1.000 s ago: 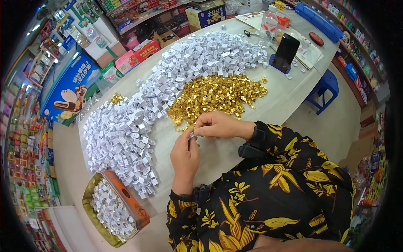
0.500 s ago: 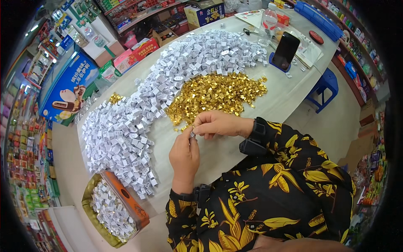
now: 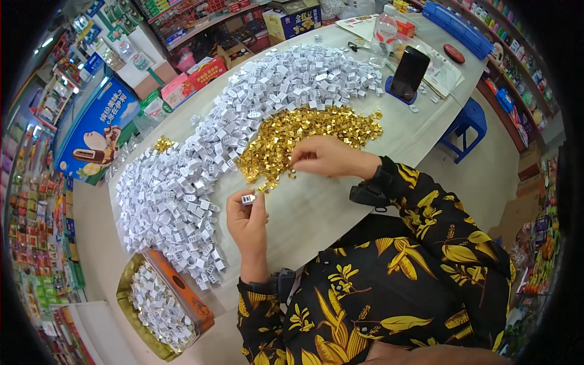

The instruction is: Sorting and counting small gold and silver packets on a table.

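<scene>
My left hand [image 3: 249, 226] is closed, pinching a small white block [image 3: 247, 199] with dark print between thumb and fingers, just above the table. My right hand [image 3: 331, 157] reaches over the heap of small shiny gold pieces [image 3: 322, 125]. Its fingers are bent together at the near edge of that heap; what lies between the fingertips is hidden. A long, large heap of white blocks [image 3: 167, 201], like the one I hold, curves around the gold heap along the far and left sides of the table.
An orange box [image 3: 193, 291] with more white blocks stands below the table's left end. On the far right are a phone [image 3: 410, 73] on a blue stand, a clear bottle [image 3: 384, 33] and a red oval object [image 3: 454, 53]. A blue stool [image 3: 465, 129] stands beyond the right edge.
My hands, together before, are now apart. The right hand moved up and right over the gold heap; the left moved left and turned, showing the white block's printed face.
</scene>
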`<state>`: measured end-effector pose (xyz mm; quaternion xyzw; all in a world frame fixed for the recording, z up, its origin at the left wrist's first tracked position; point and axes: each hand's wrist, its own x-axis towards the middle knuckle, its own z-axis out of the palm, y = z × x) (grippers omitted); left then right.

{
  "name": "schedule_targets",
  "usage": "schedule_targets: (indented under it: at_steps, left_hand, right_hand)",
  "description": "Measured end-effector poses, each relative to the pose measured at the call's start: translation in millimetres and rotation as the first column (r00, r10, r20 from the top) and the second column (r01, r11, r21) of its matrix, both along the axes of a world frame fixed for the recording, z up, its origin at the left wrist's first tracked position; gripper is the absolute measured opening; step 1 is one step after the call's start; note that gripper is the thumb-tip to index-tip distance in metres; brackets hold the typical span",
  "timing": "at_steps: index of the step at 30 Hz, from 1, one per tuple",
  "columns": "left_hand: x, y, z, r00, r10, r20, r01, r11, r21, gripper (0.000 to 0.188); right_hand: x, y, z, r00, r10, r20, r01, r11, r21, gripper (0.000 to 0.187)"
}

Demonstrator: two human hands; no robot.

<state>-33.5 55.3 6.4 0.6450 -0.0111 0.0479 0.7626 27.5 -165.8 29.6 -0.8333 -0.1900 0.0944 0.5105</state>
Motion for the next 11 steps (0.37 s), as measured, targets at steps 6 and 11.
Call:
schedule_targets:
  at_steps: [6, 11]
  left_hand:
    - [0, -6, -3, 0.999, -0.017, 0.036, 0.009, 0.981, 0.192, 0.021]
    - [0, -8, -2, 0.997, 0.025, 0.07, -0.032, 0.994, 0.107, 0.03]
  right_hand:
    - [-10, 11, -14, 0.903, 0.129, 0.409, 0.033, 0.93, -0.365, 0.017]
    - [-9, 14, -14, 0.885, 0.22, 0.41, -0.012, 0.892, -0.453, 0.016]
